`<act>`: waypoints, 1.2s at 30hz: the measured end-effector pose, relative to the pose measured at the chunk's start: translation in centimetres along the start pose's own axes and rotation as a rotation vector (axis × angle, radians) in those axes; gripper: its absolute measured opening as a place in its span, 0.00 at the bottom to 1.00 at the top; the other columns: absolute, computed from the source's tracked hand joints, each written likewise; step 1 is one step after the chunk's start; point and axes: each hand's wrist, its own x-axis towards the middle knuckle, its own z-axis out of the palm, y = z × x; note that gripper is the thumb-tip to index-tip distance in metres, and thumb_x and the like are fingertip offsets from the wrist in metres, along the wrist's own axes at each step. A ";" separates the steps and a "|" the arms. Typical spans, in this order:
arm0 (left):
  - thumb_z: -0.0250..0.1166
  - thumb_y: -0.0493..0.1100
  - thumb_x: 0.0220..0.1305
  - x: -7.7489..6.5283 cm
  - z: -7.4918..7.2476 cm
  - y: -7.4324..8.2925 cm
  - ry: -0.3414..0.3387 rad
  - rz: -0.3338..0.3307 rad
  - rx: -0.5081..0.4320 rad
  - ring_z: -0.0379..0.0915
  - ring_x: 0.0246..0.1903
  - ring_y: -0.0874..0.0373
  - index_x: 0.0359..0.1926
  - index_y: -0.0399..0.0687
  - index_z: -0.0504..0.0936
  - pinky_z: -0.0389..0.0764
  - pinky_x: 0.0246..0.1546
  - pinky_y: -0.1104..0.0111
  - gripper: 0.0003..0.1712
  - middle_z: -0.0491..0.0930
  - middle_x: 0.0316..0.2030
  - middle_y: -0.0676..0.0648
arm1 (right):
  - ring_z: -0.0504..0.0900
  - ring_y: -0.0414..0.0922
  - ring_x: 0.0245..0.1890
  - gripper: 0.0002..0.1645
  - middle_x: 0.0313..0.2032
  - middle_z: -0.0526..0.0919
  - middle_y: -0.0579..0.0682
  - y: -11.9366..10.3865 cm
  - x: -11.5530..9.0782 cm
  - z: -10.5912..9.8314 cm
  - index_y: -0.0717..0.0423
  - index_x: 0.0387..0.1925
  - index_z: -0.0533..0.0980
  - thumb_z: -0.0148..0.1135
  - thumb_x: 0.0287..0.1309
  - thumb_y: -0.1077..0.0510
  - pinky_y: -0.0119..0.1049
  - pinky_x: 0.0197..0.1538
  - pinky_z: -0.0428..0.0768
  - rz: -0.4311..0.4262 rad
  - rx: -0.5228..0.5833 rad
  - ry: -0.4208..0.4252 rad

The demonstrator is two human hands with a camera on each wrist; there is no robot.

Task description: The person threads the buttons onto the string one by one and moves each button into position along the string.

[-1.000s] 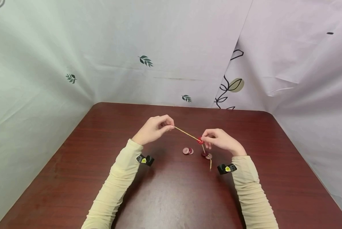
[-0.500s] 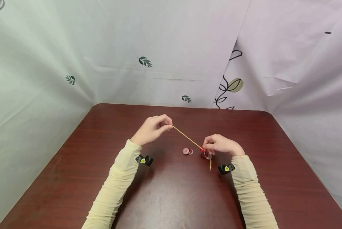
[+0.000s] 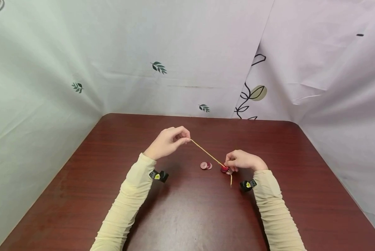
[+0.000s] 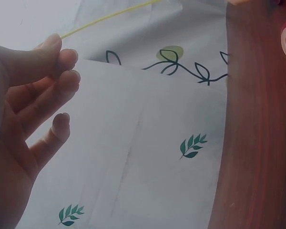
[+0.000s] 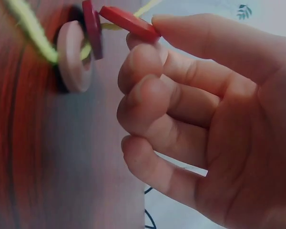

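Note:
My left hand (image 3: 170, 142) pinches one end of a yellow string (image 3: 206, 151) between thumb and forefinger, held up above the table. From there the string slants down, taut, to a bright red button (image 5: 128, 21), which my right hand (image 3: 245, 160) pinches by its edge. Below the red button, a dark maroon button (image 5: 92, 29) and a pale pink button (image 5: 72, 57) are threaded on the same string. The string's loose tail (image 3: 231, 180) lies on the table past the pink button. In the left wrist view the string leaves my fingertips (image 4: 52, 40) toward the upper right.
A small overlapping group of loose buttons (image 3: 204, 165), pink and dark red, lies on the brown table (image 3: 181, 209) between the hands. White patterned sheeting (image 3: 127, 52) hangs behind the table and at both sides. Each wrist wears a black camera.
My right hand has slid the red button down the string, toward the maroon and pink buttons. The left hand has stayed nearly in place, and the string now slants more steeply.

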 end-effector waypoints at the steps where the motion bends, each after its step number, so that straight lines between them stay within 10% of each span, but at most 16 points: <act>1: 0.68 0.39 0.60 0.0 0.0 0.0 -0.003 0.001 0.006 0.71 0.30 0.63 0.34 0.50 0.79 0.76 0.33 0.68 0.05 0.81 0.26 0.50 | 0.74 0.39 0.17 0.10 0.16 0.77 0.51 0.0 0.0 0.0 0.62 0.24 0.75 0.57 0.60 0.62 0.30 0.27 0.72 0.005 -0.006 0.001; 12: 0.68 0.40 0.60 0.2 0.5 0.3 -0.018 0.035 0.043 0.68 0.28 0.63 0.33 0.50 0.78 0.72 0.32 0.69 0.05 0.81 0.24 0.54 | 0.73 0.38 0.17 0.08 0.16 0.76 0.50 0.6 0.0 0.2 0.61 0.27 0.77 0.57 0.60 0.61 0.29 0.25 0.70 0.026 -0.060 0.067; 23: 0.69 0.41 0.59 0.2 1.1 0.5 -0.013 0.063 0.101 0.67 0.26 0.60 0.32 0.51 0.78 0.67 0.31 0.71 0.06 0.81 0.24 0.55 | 0.83 0.46 0.37 0.06 0.34 0.84 0.51 -3.3 1.0 0.5 0.53 0.40 0.79 0.59 0.65 0.56 0.31 0.43 0.79 -0.132 0.091 0.427; 36: 0.68 0.42 0.60 0.3 2.4 0.4 -0.025 0.174 0.223 0.72 0.25 0.59 0.33 0.51 0.78 0.69 0.31 0.69 0.05 0.82 0.24 0.57 | 0.83 0.46 0.51 0.18 0.48 0.85 0.55 -7.2 2.1 2.2 0.55 0.57 0.73 0.57 0.67 0.57 0.48 0.59 0.76 -0.277 0.198 0.386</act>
